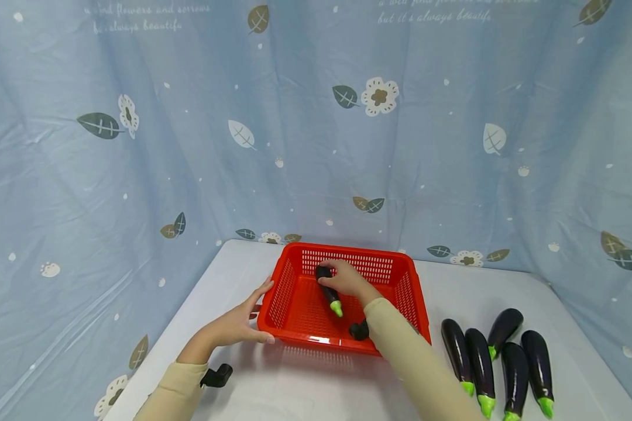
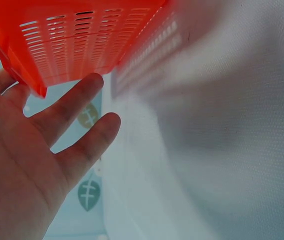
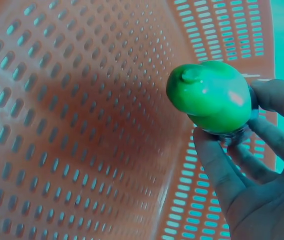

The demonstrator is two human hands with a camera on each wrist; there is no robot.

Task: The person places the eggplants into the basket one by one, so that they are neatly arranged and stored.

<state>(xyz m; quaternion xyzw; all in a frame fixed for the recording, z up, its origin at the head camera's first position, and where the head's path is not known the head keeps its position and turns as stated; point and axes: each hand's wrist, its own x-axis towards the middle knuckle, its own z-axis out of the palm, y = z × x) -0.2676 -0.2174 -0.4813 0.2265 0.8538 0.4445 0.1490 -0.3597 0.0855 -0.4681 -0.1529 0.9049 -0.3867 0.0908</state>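
In the head view a red basket [image 1: 316,340] stands on the white table. The right hand [image 1: 344,279] reaches into it and grips a dark eggplant [image 1: 329,290] by its upper part, green stem end toward the person. The right wrist view has the green stem end [image 3: 216,95] close up, with the right hand [image 3: 261,165] curled round the eggplant behind it. At the basket's left side, the left hand [image 1: 237,321] is spread, its fingers at the rim. In the left wrist view the left hand [image 2: 37,150] has extended fingers beside the basket wall [image 2: 82,45].
Several eggplants [image 1: 481,365] lie on the table [image 1: 484,286] to the right of the basket. A blue curtain [image 1: 316,146] with leaf and flower prints hangs behind and to the left. Black camera mounts [image 1: 217,376] are on both wrists.
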